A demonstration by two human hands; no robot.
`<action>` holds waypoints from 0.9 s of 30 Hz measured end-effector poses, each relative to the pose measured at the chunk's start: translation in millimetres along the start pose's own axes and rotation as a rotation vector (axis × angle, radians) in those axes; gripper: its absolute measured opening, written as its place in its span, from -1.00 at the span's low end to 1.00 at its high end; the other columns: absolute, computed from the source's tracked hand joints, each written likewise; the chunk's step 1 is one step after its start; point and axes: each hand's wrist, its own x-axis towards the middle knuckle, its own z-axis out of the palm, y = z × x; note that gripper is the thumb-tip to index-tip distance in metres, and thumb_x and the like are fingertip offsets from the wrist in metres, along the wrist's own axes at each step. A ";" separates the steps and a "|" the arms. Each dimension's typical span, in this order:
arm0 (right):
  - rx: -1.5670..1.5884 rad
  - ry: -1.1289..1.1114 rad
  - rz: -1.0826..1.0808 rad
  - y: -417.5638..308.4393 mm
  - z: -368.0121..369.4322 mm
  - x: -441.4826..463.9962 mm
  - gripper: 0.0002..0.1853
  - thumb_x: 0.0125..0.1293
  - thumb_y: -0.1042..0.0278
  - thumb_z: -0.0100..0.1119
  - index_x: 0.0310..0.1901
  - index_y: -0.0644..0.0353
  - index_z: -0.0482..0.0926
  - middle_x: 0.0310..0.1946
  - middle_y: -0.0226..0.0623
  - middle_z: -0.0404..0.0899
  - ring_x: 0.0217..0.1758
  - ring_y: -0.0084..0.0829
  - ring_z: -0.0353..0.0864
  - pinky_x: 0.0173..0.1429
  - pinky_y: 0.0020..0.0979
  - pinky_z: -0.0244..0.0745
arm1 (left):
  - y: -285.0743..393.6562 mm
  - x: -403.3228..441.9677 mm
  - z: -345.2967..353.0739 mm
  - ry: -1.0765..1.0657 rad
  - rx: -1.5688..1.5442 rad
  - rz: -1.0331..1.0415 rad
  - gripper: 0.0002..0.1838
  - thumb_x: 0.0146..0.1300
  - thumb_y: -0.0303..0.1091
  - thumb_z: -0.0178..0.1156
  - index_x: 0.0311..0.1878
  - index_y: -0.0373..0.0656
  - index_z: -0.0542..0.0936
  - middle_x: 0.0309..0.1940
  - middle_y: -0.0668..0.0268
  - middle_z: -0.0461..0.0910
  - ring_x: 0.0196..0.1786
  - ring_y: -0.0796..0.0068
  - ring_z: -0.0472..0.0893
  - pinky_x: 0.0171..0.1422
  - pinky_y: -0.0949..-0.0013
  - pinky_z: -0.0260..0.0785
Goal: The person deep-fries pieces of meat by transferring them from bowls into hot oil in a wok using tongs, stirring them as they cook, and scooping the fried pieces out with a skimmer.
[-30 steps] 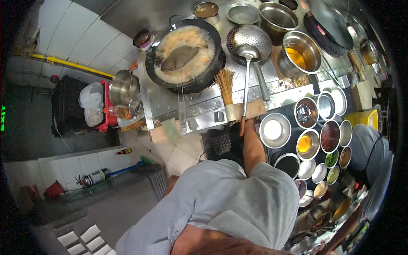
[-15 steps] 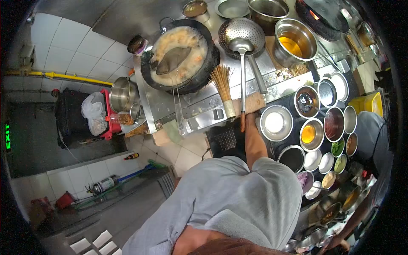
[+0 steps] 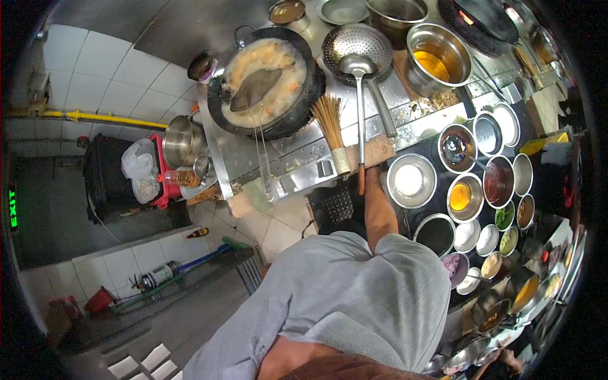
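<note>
Neither of my hands shows. My bare right arm (image 3: 378,212) reaches from the grey sleeve toward the stove's front edge, where its far end goes out of sight beside a brown cloth (image 3: 375,152). The wooden handle end of a ladle (image 3: 361,123) is close to that arm. The ladle's bowl lies in a perforated strainer (image 3: 373,44). A bamboo brush (image 3: 329,126) rests to the left. Further left, food bubbles in pale, foaming liquid inside a black wok (image 3: 297,117). A skimmer (image 3: 256,88) lies in it, its handle (image 3: 265,168) stretching over the stove edge.
A pot of amber liquid (image 3: 413,66) stands behind. On the right are several metal bowls, including one of white contents (image 3: 410,180) and one of red sauce (image 3: 498,180). A bottle (image 3: 180,178) and steel pot (image 3: 182,140) are left. Another person's hand (image 3: 508,361) shows lower right.
The person in grey at the right edge has moved away, uncovering pans and a counter there. The yellow container shows less. My view has shifted slightly; the wok and tools stay in place.
</note>
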 end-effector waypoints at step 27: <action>0.035 -0.067 0.037 9.5 -0.4 -6.8 -0.53 0.38 -0.19 0.05 -0.07 0.12 0.52 -0.34 -0.26 0.56 -0.32 -0.24 0.58 -0.29 -0.26 0.54 | -2.0 -11.3 -2.4 0.009 0.004 0.016 -0.67 0.34 -0.22 0.13 -0.37 -0.33 0.62 -0.58 0.17 0.64 -0.58 0.44 0.56 -0.42 0.28 0.45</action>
